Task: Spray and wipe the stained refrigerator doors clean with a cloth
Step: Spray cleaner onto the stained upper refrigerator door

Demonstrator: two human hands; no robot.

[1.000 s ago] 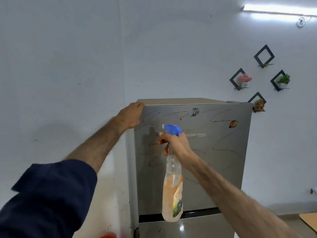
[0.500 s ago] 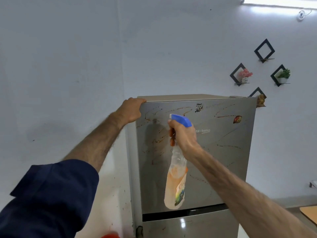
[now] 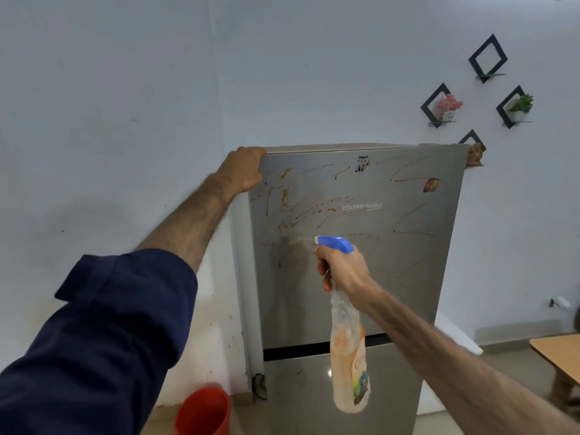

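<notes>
Spray bottle (image 3: 348,350) lowered in right hand (image 3: 343,268), left hand (image 3: 243,169) gripping refrigerator (image 3: 392,277)

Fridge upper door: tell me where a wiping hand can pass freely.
Free: the upper door right of the spray bottle, below the fruit sticker. Crowded: the top-left corner, gripped by the left hand, and the centre, where the right hand holds the bottle.
</notes>
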